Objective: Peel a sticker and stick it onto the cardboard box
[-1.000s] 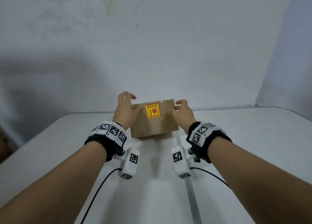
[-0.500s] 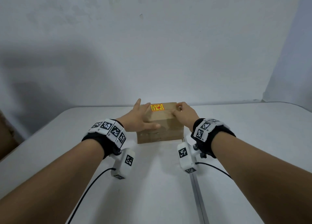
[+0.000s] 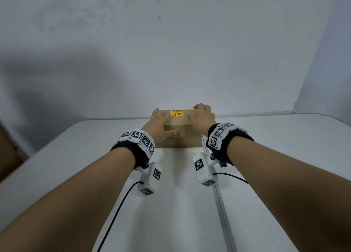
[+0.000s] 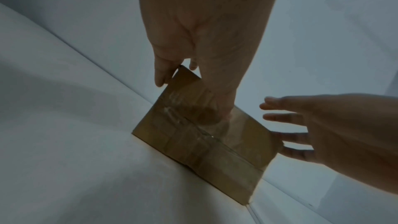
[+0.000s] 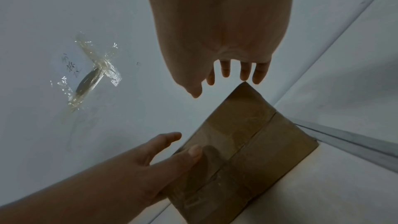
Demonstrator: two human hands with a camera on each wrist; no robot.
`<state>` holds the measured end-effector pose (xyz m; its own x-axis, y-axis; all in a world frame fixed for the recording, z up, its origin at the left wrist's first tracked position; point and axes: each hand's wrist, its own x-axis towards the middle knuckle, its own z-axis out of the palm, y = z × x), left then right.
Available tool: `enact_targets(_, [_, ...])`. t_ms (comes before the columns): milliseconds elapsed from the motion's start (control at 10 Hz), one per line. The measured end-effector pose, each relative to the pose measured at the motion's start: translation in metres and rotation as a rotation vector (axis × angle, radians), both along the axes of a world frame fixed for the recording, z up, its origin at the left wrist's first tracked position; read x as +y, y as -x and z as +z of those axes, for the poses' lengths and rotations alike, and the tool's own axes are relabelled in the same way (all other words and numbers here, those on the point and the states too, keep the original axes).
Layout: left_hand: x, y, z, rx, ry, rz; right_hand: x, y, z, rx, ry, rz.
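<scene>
A brown cardboard box [image 3: 182, 139] stands on the white table [image 3: 76, 175] near the wall. A yellow and red sticker [image 3: 177, 113] lies flat on its top face. My left hand [image 3: 161, 124] rests on the box's left end, fingers straight over the top corner and thumb flat against the taped front face [image 4: 193, 151]. My right hand [image 3: 201, 116] hovers at the box's right end with fingers straight and spread, holding nothing. In the right wrist view its fingertips [image 5: 245, 72] hang just above the box's corner [image 5: 247, 142]. The left hand [image 5: 140, 168] shows there too.
The white wall rises close behind the box. A metal seam [image 3: 222, 213] runs down the table under my right arm. A patch of clear tape [image 5: 92, 74] sticks to the wall. A brown object [image 3: 7, 153] stands beyond the table's left edge.
The box went from tilted toward me, held in both hands, to flat on the table with the sticker facing up. My right hand has let go and spread its fingers.
</scene>
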<state>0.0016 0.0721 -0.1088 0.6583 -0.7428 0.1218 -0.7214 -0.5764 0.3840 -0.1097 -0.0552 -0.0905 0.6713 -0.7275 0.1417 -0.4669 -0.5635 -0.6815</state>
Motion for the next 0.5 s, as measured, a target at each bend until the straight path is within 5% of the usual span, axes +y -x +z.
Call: enact_targets(500, [0.034, 0.055, 0.043, -0.109, -0.089, 0.024, 0.020, 0.061, 0.027, -0.058, 0.030, 0.020])
